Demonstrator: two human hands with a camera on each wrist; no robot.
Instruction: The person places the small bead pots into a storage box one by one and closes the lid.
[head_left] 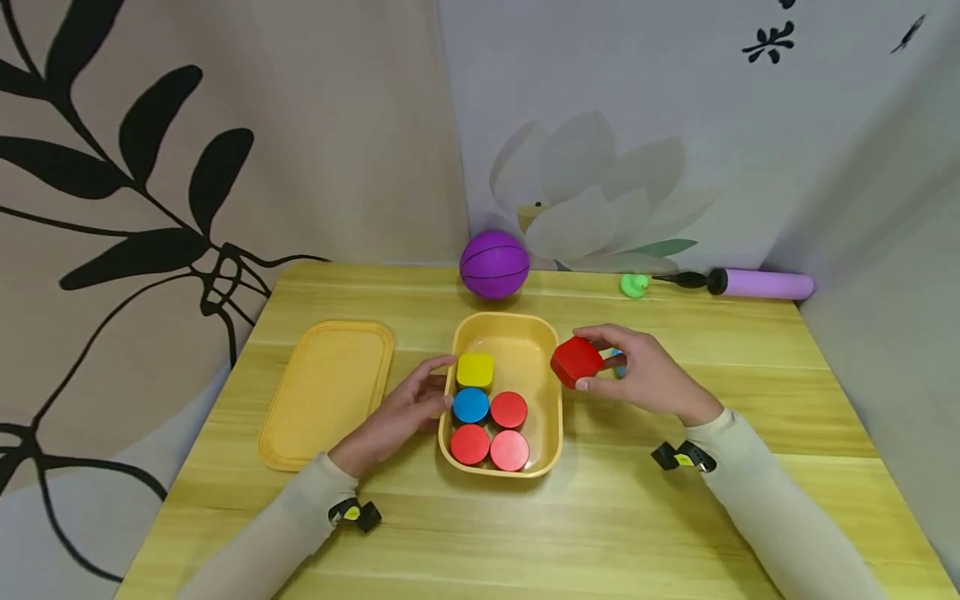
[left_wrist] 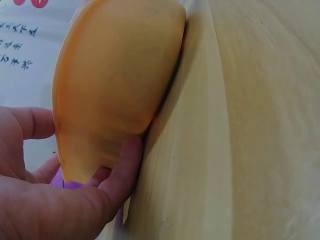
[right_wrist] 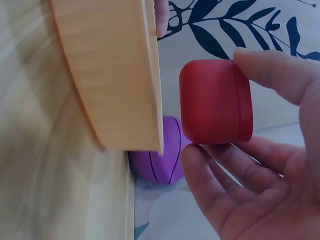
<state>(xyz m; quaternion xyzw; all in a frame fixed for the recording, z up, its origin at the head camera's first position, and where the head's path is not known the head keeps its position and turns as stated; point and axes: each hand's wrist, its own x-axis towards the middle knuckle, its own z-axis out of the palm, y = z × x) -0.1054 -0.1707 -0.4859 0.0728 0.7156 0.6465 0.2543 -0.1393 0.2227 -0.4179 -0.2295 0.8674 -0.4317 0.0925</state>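
My right hand (head_left: 648, 371) pinches a red rounded-square block (head_left: 577, 362) between thumb and fingertips, just above the right rim of a yellow plastic box (head_left: 525, 333). A seam runs round the red block (right_wrist: 215, 102) in the right wrist view. My left hand (head_left: 405, 408) touches the outside of the box's left wall, its fingertips at the rim and lower side in the left wrist view. Inside the box sit a yellow rounded-square block (head_left: 476, 370), a blue round block (head_left: 471, 406) and several red round blocks (head_left: 508, 410). A blue thing (head_left: 619, 363) is mostly hidden behind my right hand.
A yellow lid (head_left: 327, 392) lies flat left of the box. Behind the box, by the wall, is a purple ball (head_left: 494, 265). A small green duck (head_left: 633, 286) and a purple hand pump (head_left: 765, 284) lie along the table's back right edge.
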